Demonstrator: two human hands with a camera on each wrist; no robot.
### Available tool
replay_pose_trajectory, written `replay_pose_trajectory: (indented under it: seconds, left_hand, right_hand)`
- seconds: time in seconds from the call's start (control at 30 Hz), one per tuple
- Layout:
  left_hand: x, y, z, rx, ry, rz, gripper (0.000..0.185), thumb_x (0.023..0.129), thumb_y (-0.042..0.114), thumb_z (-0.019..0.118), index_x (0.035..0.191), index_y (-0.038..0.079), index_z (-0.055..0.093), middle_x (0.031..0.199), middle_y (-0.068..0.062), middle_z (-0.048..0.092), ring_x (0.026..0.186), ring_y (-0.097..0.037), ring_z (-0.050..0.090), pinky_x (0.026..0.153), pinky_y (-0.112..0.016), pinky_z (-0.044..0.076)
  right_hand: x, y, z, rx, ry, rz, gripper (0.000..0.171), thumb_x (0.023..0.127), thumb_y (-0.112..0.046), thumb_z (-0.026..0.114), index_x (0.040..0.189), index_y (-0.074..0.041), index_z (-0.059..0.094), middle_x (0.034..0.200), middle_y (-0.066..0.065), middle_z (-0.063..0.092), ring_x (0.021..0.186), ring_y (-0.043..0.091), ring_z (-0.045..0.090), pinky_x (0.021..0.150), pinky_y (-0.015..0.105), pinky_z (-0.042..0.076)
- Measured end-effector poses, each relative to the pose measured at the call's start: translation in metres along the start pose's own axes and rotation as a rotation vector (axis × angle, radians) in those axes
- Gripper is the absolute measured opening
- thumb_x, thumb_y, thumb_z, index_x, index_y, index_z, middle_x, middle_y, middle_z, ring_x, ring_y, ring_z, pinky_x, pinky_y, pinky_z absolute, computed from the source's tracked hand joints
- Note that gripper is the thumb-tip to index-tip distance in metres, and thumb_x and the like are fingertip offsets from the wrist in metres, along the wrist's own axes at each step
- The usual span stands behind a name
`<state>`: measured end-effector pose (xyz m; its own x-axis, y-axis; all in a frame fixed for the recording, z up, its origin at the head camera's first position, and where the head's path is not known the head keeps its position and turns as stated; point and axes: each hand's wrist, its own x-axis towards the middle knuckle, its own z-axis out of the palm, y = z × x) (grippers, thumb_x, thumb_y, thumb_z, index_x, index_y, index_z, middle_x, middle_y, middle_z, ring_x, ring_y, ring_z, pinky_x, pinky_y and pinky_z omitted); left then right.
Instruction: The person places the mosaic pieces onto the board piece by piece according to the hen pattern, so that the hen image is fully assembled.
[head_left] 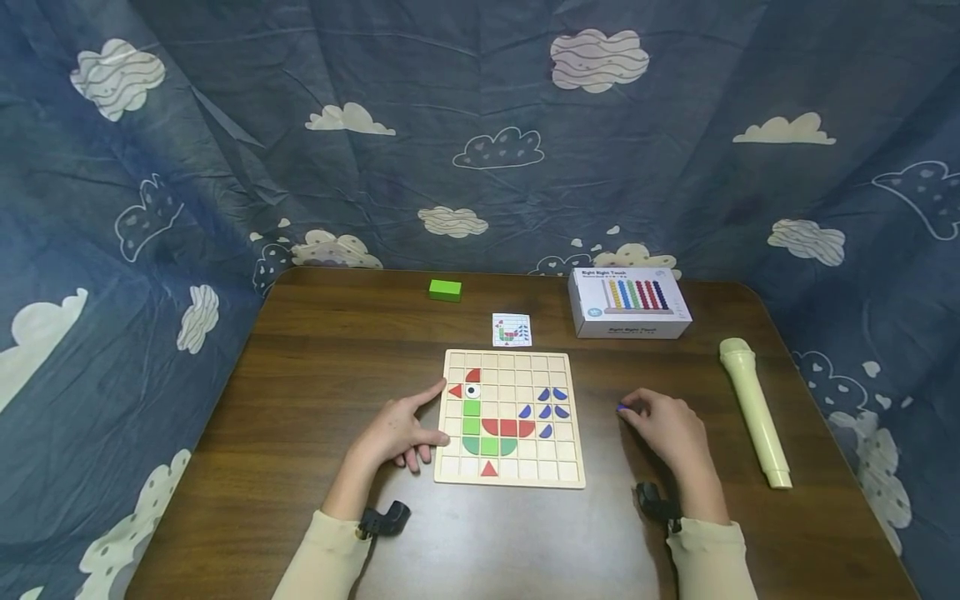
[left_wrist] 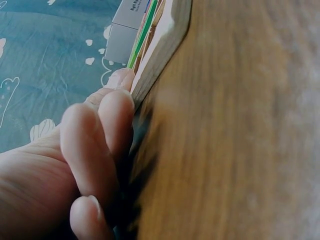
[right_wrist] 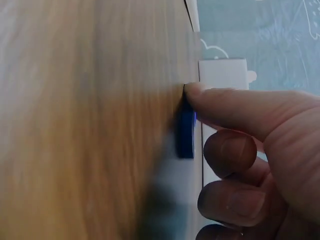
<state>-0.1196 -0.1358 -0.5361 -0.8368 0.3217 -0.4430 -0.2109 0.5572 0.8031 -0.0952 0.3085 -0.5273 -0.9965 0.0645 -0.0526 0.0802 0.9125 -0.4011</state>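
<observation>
On the table lies a square wooden grid board (head_left: pixel 533 471) with flat coloured pieces forming a bird: red, green, blue shapes and a white eye tile (head_left: pixel 472 390). My left hand (head_left: pixel 396 429) steadies its left edge, thumb over the rim and index finger stretched to the edge higher up; the other fingers are bent below. Right of the board, my right hand (head_left: pixel 666 421) pinches a small blue piece (right_wrist: pixel 187 130) between thumb and fingers, close over the tabletop. Several blue pieces (head_left: pixel 545 412) sit at the board's right side. A picture card (head_left: pixel 512 330) of the bird lies behind the board.
A white box (head_left: pixel 630 303) with a bead picture stands at the back right. A green block (head_left: pixel 446 290) lies near the table's back edge. To the right is a cream microphone-shaped stick (head_left: pixel 756 412). Cloud-patterned blue cloth (head_left: pixel 420 75) hangs around the table.
</observation>
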Motion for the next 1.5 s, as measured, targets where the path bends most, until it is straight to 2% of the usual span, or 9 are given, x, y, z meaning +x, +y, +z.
replay_pose_trajectory:
  seconds: [0.2,0.37,0.47,0.6,0.73,0.87,1.03,1.33,1.5]
  left_hand:
    - [0.0,0.001,0.0,-0.001,0.004,-0.003,0.098,0.086,0.031,0.09,0.164,0.048,0.033,0.061,-0.01,0.072,0.041,-0.018,0.066,0.038,-0.026,0.047]
    - [0.0,0.001,0.0,0.003,0.008,-0.007,0.098,0.086,0.031,0.09,0.164,0.047,0.033,0.061,-0.01,0.072,0.042,-0.018,0.066,0.038,-0.026,0.047]
    - [0.0,0.0,0.0,0.001,0.01,-0.007,0.098,0.087,0.031,0.09,0.165,0.047,0.033,0.061,-0.01,0.072,0.042,-0.019,0.066,0.038,-0.026,0.048]
    - [0.0,0.0,-0.001,0.003,0.014,-0.005,0.098,0.087,0.031,0.09,0.164,0.048,0.033,0.06,-0.01,0.072,0.042,-0.019,0.066,0.038,-0.026,0.048]
    - [-0.001,0.001,-0.001,0.008,0.014,0.001,0.097,0.087,0.031,0.09,0.165,0.047,0.033,0.06,-0.01,0.072,0.042,-0.018,0.066,0.038,-0.025,0.047]
    - [-0.002,0.002,0.0,0.009,0.018,-0.002,0.097,0.087,0.03,0.09,0.165,0.046,0.034,0.06,-0.009,0.072,0.041,-0.018,0.065,0.038,-0.025,0.047]
    - [-0.002,0.002,0.0,0.016,0.029,-0.01,0.097,0.087,0.031,0.09,0.165,0.046,0.034,0.06,-0.009,0.072,0.041,-0.018,0.065,0.038,-0.025,0.047]
    - [-0.003,0.002,0.001,0.015,0.026,-0.004,0.097,0.087,0.031,0.089,0.165,0.046,0.034,0.06,-0.009,0.072,0.041,-0.017,0.065,0.038,-0.024,0.046]
    - [-0.004,0.003,0.001,0.015,0.03,-0.008,0.097,0.087,0.031,0.09,0.165,0.046,0.033,0.06,-0.009,0.072,0.041,-0.017,0.065,0.038,-0.024,0.047]
  right_hand:
    - [0.004,-0.007,0.003,-0.004,-0.024,-0.035,0.015,0.099,-0.027,0.074,0.111,-0.02,0.081,0.071,-0.003,0.064,0.065,0.017,0.052,0.054,0.033,0.036]
    - [0.0,-0.004,0.003,0.021,-0.026,0.002,0.022,0.099,-0.03,0.075,0.118,-0.018,0.078,0.069,-0.001,0.058,0.06,0.017,0.048,0.052,0.032,0.034]
    - [-0.001,-0.002,0.002,0.023,-0.015,0.018,0.023,0.098,-0.032,0.076,0.116,-0.017,0.077,0.068,-0.001,0.057,0.06,0.017,0.048,0.051,0.032,0.034]
    - [0.001,-0.005,0.002,0.015,-0.031,-0.012,0.018,0.099,-0.027,0.075,0.114,-0.017,0.078,0.069,-0.001,0.06,0.062,0.018,0.05,0.053,0.032,0.035]
    - [0.003,-0.011,0.005,0.014,-0.047,-0.027,0.023,0.1,-0.021,0.071,0.123,-0.019,0.077,0.07,0.0,0.06,0.063,0.018,0.05,0.054,0.032,0.035]
    - [0.001,-0.018,0.008,0.008,0.007,0.022,0.024,0.101,-0.03,0.071,0.117,-0.011,0.073,0.069,0.003,0.057,0.062,0.02,0.05,0.054,0.032,0.035]
    - [-0.004,-0.027,0.014,-0.009,0.016,0.07,0.045,0.097,-0.048,0.074,0.102,-0.004,0.07,0.069,0.004,0.061,0.063,0.021,0.054,0.055,0.032,0.037]
    - [-0.001,-0.034,0.018,-0.029,0.004,0.087,0.027,0.097,-0.034,0.077,0.102,-0.007,0.074,0.078,0.008,0.072,0.064,0.023,0.055,0.054,0.033,0.039]
    - [0.0,-0.033,0.017,-0.015,0.018,0.08,0.034,0.096,-0.037,0.078,0.109,-0.006,0.075,0.078,0.007,0.072,0.066,0.023,0.056,0.056,0.033,0.04]
